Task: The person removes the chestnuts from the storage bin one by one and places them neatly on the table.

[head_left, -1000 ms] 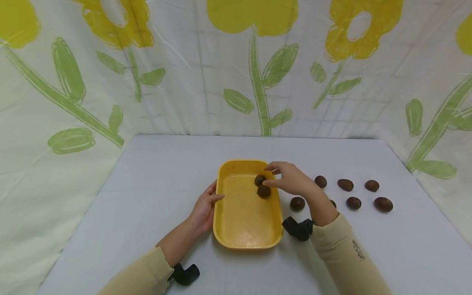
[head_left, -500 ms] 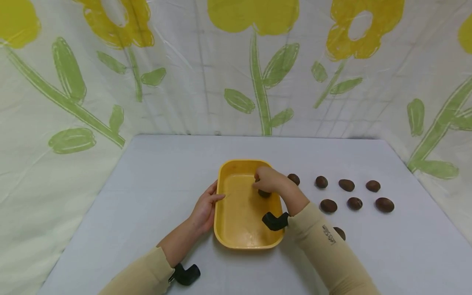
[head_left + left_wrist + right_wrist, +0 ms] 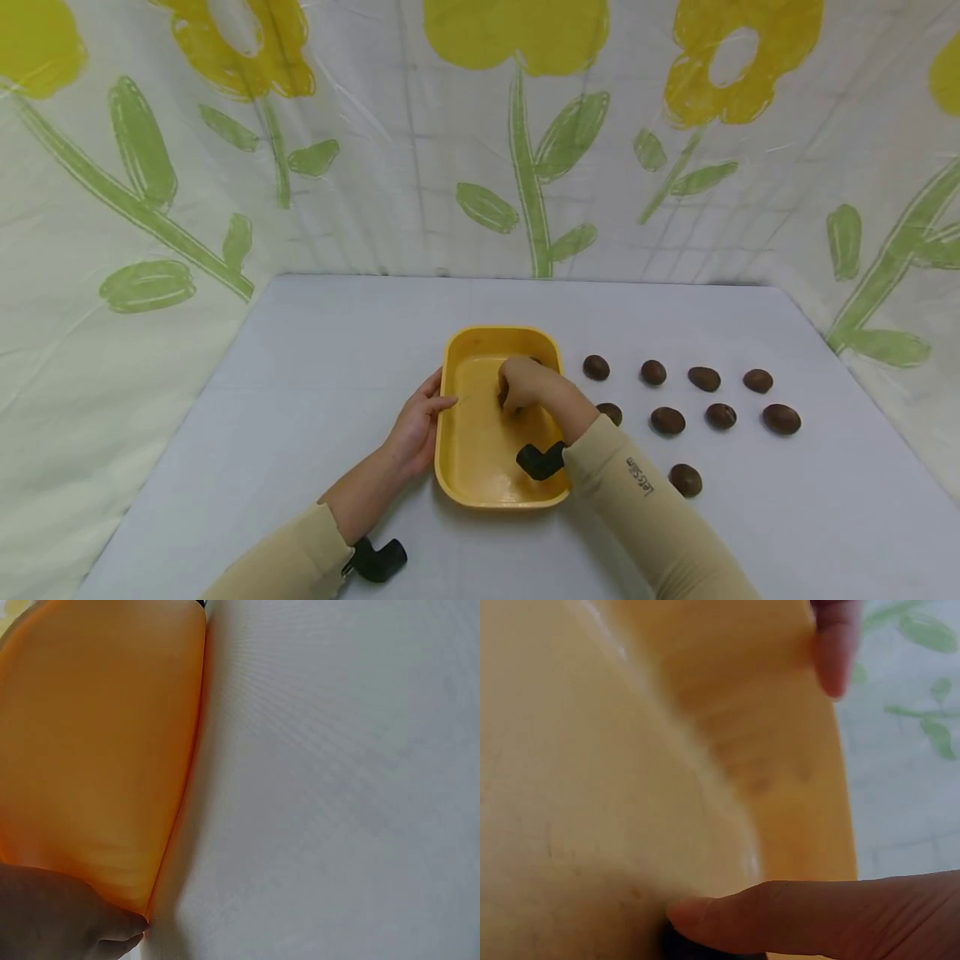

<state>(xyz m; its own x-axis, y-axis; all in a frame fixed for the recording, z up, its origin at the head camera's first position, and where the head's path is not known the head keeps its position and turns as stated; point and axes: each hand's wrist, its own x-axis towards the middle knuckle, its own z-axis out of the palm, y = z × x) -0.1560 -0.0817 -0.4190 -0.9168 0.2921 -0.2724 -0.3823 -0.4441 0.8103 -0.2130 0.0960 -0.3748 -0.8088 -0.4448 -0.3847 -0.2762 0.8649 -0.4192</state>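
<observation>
Left wrist view. Smooth orange-yellow plastic tray [image 3: 97,750] fills the left part of the frame, seen from outside along its curved side wall. Wall meets the pale grey matte tabletop [image 3: 337,787], which takes up the right part; a soft shadow runs along the seam. Left hand [image 3: 52,919] at bottom left corner, only partly in frame, pressed against the tray's outer wall, one fingertip [image 3: 124,941] just at the wall's lower edge. A small dark patch at the top edge, too cropped to identify.

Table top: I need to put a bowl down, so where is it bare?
The white table is bare left of the yellow rectangular plastic tray and behind it toward the flowered curtain. Right of the tray, brown oval nuts crowd it.
</observation>
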